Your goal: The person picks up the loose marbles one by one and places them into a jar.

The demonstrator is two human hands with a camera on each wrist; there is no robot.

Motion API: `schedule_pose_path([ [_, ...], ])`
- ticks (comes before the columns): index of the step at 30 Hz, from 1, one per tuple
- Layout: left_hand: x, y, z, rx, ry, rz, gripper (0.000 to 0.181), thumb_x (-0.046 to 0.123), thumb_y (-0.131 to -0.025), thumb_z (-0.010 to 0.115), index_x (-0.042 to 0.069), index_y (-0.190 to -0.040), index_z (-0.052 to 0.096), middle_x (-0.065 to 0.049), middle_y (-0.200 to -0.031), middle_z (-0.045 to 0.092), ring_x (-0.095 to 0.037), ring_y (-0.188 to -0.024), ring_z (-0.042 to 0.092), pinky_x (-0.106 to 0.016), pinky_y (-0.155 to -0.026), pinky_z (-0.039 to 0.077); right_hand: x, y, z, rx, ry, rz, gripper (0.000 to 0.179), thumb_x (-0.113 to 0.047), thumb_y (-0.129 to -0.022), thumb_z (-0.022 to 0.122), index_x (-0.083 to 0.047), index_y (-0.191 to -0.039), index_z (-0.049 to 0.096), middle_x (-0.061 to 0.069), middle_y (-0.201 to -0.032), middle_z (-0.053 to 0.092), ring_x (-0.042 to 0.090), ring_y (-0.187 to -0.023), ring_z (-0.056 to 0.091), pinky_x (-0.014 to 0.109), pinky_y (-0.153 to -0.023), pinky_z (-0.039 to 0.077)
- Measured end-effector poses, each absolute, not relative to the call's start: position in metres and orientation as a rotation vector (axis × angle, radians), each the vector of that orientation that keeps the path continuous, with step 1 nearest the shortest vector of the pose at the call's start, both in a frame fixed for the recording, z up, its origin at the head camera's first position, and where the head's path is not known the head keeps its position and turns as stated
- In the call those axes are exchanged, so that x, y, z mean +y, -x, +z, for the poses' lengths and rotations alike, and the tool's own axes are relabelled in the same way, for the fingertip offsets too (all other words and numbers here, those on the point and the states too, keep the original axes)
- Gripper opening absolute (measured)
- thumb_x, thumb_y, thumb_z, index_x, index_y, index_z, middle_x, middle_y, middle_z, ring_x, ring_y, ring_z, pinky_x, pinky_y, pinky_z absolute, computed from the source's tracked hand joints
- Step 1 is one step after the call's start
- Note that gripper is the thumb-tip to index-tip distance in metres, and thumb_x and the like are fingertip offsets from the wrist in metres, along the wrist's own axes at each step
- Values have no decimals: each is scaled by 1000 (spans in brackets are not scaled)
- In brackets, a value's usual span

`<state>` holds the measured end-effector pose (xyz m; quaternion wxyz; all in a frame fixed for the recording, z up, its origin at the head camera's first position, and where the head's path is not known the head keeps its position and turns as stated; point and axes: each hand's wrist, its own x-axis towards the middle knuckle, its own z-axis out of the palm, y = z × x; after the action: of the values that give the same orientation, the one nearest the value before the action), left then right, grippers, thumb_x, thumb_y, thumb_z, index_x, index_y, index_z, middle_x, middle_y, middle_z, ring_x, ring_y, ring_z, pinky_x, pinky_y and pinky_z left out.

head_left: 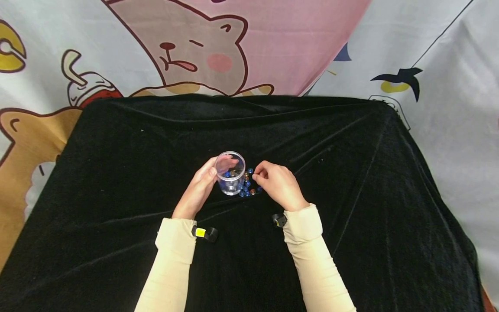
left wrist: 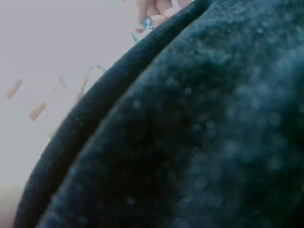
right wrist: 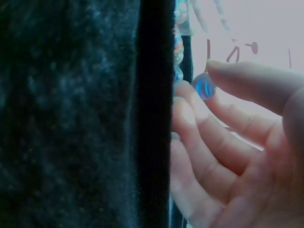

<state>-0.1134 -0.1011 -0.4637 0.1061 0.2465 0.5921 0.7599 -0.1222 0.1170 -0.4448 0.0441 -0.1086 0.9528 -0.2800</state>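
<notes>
Blue marble (right wrist: 204, 87) sits pinched in the right hand (head_left: 280, 184) — left hand (head_left: 199, 186) grips clear cup (head_left: 231, 185).

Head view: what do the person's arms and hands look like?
Left sleeve and right sleeve: cream, long, wide cuffs. Left hand and right hand: ungloved. Black left wrist device with bright yellow label; black right wrist device.

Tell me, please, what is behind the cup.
Through the clear cup, fingers of the left hand show behind it. Some marbles show too, though whether inside or behind, I cannot tell. Whatever lies behind those fingers is covered.
</notes>
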Motion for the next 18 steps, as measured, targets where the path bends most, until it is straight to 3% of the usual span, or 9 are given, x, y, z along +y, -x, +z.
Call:
schedule_pose_path([
  [18,-101,113,-465,1716,-762,2249,45,29,-97,30,2,-134,32,-25,-132,36,-35,-126,30,-52,-103,15,116,122,-435,3043,419,-1138,14,-25,-82,64,-15,-92,64,-6,-80,55,11,-71,53,25,-63,43],
])
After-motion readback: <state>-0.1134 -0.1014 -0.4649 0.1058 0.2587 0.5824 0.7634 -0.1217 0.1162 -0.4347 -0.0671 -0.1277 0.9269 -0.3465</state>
